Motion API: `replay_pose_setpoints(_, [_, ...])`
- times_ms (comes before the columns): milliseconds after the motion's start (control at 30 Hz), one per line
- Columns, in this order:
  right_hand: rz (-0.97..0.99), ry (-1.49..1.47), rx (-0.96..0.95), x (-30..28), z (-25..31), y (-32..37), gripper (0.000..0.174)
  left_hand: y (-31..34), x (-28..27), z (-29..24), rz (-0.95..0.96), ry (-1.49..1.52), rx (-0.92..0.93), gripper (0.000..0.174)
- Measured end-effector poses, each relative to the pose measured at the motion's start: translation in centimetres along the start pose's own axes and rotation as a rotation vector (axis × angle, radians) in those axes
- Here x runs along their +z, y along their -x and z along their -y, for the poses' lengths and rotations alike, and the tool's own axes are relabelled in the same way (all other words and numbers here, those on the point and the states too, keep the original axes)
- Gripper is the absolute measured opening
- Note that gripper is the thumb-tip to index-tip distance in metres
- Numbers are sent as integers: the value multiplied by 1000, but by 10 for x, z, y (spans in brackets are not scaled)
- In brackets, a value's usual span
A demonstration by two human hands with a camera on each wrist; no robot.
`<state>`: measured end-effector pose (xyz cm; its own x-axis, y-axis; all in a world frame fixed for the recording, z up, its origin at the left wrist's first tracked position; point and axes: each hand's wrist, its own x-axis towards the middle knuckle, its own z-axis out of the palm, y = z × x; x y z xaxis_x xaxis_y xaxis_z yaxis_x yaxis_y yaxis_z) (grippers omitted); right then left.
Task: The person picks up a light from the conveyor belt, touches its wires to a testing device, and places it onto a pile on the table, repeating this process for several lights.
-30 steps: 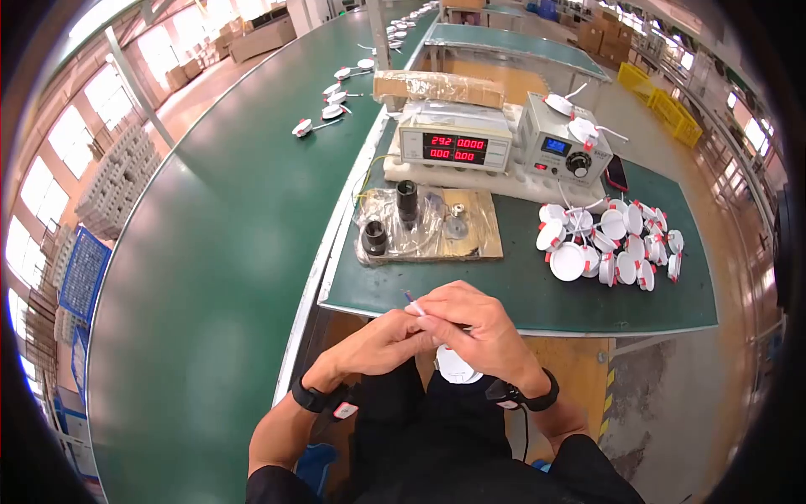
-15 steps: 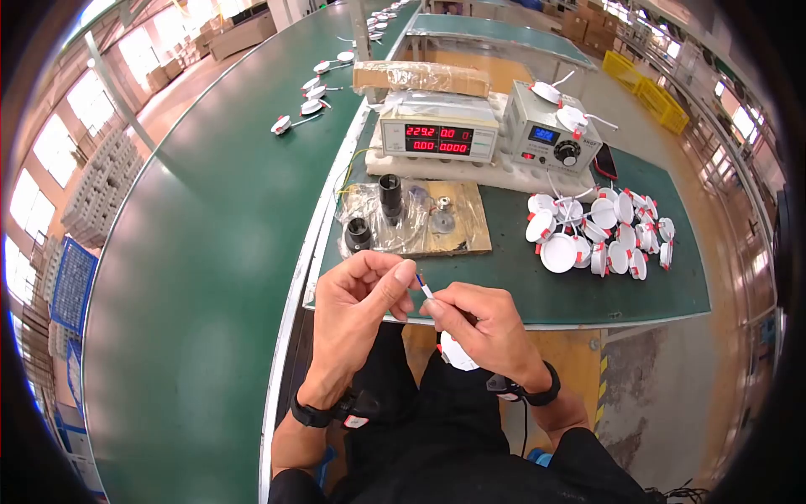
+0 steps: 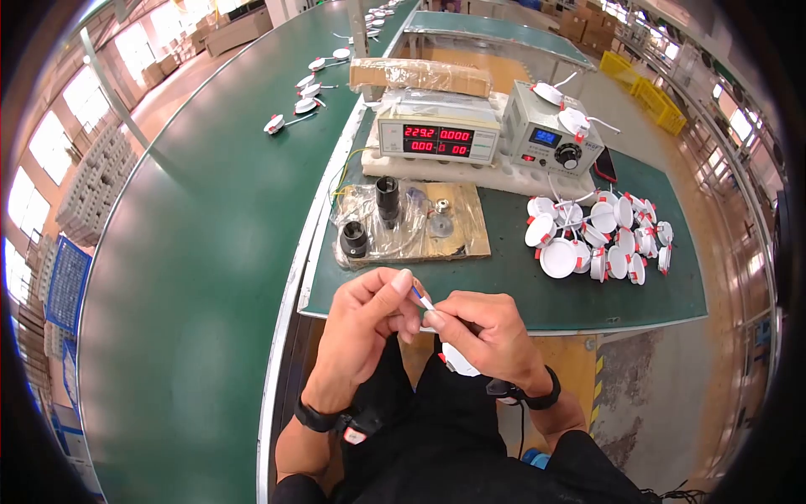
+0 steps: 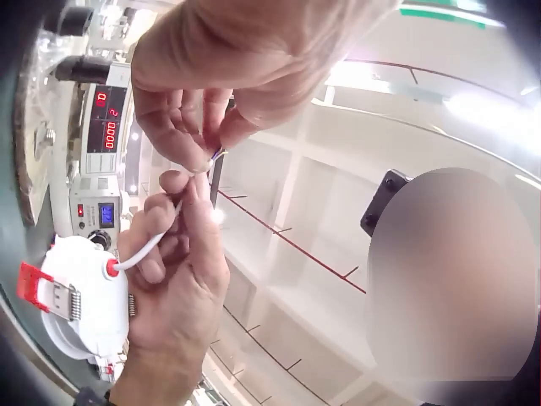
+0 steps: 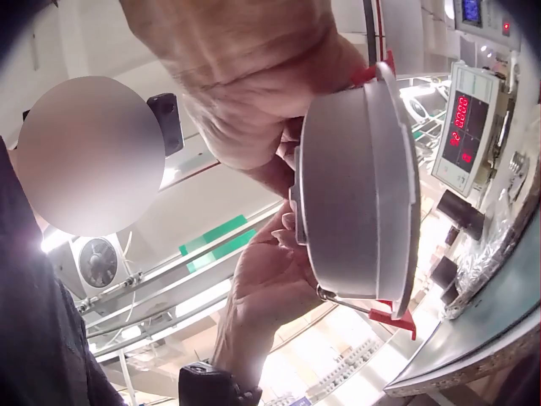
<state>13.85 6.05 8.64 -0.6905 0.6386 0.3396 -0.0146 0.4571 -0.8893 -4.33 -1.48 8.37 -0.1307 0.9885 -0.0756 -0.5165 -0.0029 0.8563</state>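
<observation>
Cable (image 3: 428, 304) is pinched in the right hand (image 3: 489, 332), and I see its lamp (image 3: 461, 359) just below that hand. Left hand (image 3: 359, 328) is curled by the blue wire (image 3: 416, 293), can't tell if it's gripping.

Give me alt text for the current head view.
A person's right hand pinches the cable of a white light, the left hand at the wire ends. Beyond: a meter with red digits and white lights piled on a green bench.
</observation>
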Motion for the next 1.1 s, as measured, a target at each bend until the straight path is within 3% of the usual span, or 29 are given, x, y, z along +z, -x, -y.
replay_pose_setpoints(100, [-6,-54,26,2,-8,0,14,-4,0,14,46,352,-122,20])
replay_pose_setpoints(200, [27,-114,173,-3,-7,-1,19,-10,10,25,-169,-72,190,17])
replay_pose_setpoints(233, [28,-123,222,-3,-8,-1,20,-13,10,29,-240,-335,294,18])
replay_pose_setpoints(367, [0,-192,274,-3,-17,0,23,-11,14,34,-185,-562,315,32])
replay_pose_setpoints(500, [-52,-255,226,4,-32,1,25,-11,26,39,-174,-136,72,37])
replay_pose_setpoints(600, [-106,-300,238,5,-41,-1,27,-15,18,38,-66,42,0,37])
replay_pose_setpoints(733, [-171,-382,318,-6,-46,-17,29,-15,8,66,-152,-359,140,58])
replay_pose_setpoints(767, [-175,-377,320,-9,-55,-21,29,-14,-1,64,8,-333,-132,71])
replay_pose_setpoints(800, [-176,-372,328,-11,-65,-24,30,-16,-6,78,128,-234,-113,70])
replay_pose_setpoints(867, [-176,-326,333,-9,-84,-31,32,-21,-4,88,158,84,-363,65])
replay_pose_setpoints(967, [-170,-234,383,-9,-104,-39,35,-35,-8,102,120,97,-327,59])
replay_pose_setpoints(1100, [-108,-64,511,-25,-120,-57,35,-59,-12,94,227,183,-468,56])
